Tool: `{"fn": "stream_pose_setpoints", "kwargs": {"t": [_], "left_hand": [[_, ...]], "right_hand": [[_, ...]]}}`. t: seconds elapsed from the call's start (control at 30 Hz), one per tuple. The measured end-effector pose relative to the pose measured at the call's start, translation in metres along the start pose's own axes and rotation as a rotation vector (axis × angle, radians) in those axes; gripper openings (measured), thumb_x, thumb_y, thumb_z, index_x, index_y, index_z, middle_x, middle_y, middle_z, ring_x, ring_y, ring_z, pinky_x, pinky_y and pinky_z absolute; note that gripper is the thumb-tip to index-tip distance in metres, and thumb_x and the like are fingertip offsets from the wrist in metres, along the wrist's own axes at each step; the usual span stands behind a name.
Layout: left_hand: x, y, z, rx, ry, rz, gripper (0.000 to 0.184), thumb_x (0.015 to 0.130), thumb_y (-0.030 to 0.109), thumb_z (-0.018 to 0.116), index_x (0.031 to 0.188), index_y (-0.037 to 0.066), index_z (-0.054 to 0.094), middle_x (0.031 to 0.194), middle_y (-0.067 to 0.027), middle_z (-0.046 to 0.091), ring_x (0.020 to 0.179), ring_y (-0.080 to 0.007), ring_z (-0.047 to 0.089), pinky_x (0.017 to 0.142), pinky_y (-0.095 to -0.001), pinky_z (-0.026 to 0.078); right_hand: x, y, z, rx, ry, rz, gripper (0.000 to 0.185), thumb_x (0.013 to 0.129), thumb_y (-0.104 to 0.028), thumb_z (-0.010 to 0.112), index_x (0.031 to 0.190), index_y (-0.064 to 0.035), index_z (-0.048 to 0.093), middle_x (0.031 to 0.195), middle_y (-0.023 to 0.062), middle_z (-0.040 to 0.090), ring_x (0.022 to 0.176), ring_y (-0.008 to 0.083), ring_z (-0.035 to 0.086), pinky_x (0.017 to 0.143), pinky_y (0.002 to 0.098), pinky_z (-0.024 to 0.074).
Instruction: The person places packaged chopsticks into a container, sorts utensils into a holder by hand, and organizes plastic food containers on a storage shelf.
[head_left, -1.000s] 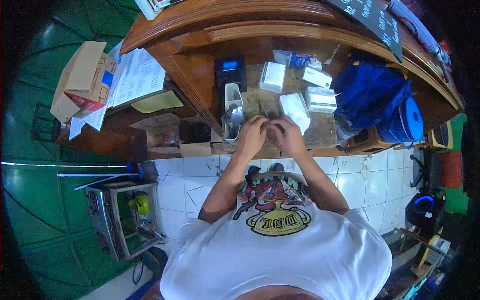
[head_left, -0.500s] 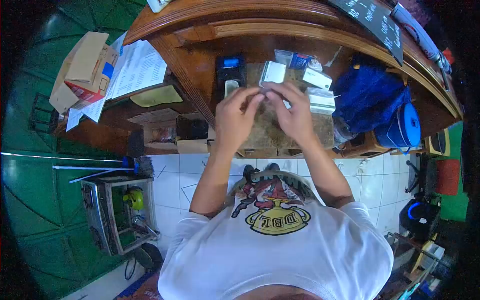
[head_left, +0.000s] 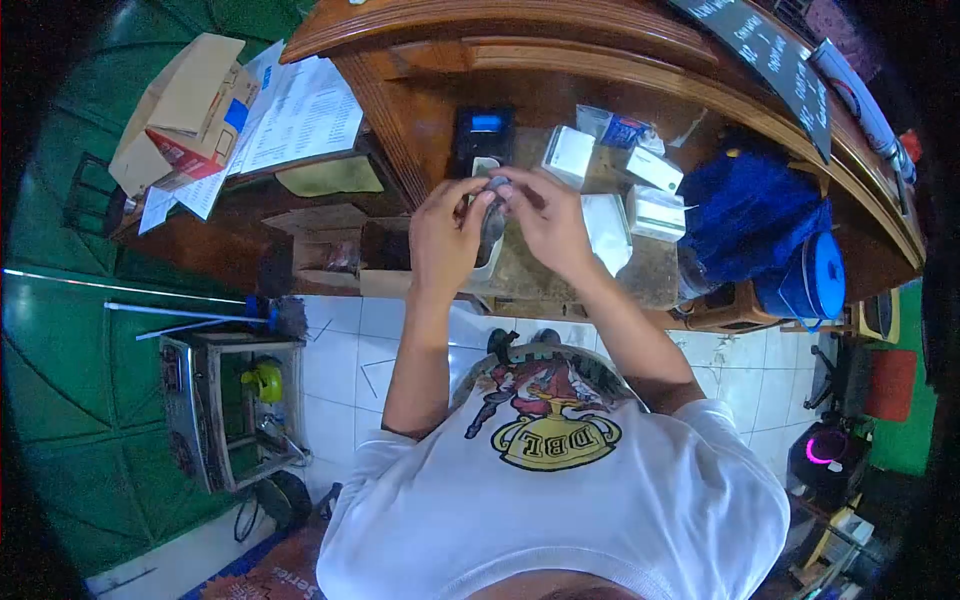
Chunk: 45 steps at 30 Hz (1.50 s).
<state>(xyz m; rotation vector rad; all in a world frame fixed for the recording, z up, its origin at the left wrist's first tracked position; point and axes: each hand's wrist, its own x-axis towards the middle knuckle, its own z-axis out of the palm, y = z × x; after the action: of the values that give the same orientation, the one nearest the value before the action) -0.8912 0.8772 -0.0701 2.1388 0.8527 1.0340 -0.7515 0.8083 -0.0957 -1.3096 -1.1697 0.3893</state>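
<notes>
My left hand (head_left: 440, 238) and my right hand (head_left: 552, 222) meet over the wooden work surface, fingertips pinched together. Between them is a small dark grey piece (head_left: 497, 184), mostly covered by the fingers, so its kind is unclear. Below the hands lies a narrow white tray (head_left: 485, 163) with something dark in it, partly hidden. A flat white packet (head_left: 606, 232) lies to the right of my right hand. Beyond the fingers stand a white box (head_left: 568, 155) and, at the back left, a black device with a lit blue screen (head_left: 486, 123).
More white boxes (head_left: 656, 214) sit on the worn board (head_left: 540, 272). Dark blue cloth (head_left: 740, 195) and a blue lidded bucket (head_left: 812, 280) are at the right. Left are printed sheets (head_left: 305, 115) and an open cardboard box (head_left: 185, 105). A raised wooden ledge (head_left: 560, 58) runs along the back.
Both hands have shifted left, from in front of the white box to above the white tray. The flat white packet and more of the tray now show. The view has moved slightly.
</notes>
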Motion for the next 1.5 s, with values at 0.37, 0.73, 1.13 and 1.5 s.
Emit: {"fn": "stream_pose_setpoints", "kwargs": {"t": [0.37,0.73,1.13,1.5], "left_hand": [[-0.015,-0.045,0.002,0.04,-0.029,-0.001,0.019,0.089,0.017,0.07,0.102,0.003,0.069,0.101,-0.0137,0.065,0.096,-0.0337,0.062,0.085,-0.0413,0.049],[-0.026,-0.068,0.002,0.06,-0.088,0.057,0.017,0.086,0.012,0.072,0.1,0.002,0.067,0.105,-0.0149,0.064,0.102,-0.0364,0.061,0.089,-0.0424,0.048],[-0.03,-0.076,0.002,0.001,-0.214,-0.057,0.027,0.085,0.008,0.072,0.11,0.004,0.063,0.104,-0.0155,0.065,0.101,-0.0358,0.062,0.088,-0.0432,0.048],[-0.028,-0.08,0.001,-0.055,-0.223,-0.012,0.028,0.087,0.006,0.069,0.114,0.005,0.064,0.1,-0.0154,0.064,0.094,-0.0326,0.064,0.083,-0.0413,0.05]], "right_hand": [[-0.009,0.021,0.017,-0.107,-0.091,0.074,0.023,0.091,-0.007,0.065,0.113,-0.0044,0.071,0.091,0.0148,0.066,0.076,0.0266,0.067,0.068,0.0353,0.0525],[-0.017,0.034,0.025,-0.284,-0.147,-0.087,0.022,0.091,-0.007,0.066,0.112,-0.0025,0.071,0.094,0.0145,0.066,0.073,0.0266,0.063,0.069,0.0346,0.0516],[-0.033,0.045,0.033,-0.402,-0.106,-0.053,0.025,0.09,-0.009,0.068,0.114,-0.0048,0.07,0.1,0.0141,0.066,0.076,0.0269,0.066,0.069,0.0357,0.0538],[-0.042,0.038,0.039,-0.348,-0.057,0.09,0.027,0.09,-0.014,0.066,0.116,-0.0056,0.068,0.104,0.0163,0.064,0.101,0.0376,0.063,0.088,0.0438,0.0515]]}}
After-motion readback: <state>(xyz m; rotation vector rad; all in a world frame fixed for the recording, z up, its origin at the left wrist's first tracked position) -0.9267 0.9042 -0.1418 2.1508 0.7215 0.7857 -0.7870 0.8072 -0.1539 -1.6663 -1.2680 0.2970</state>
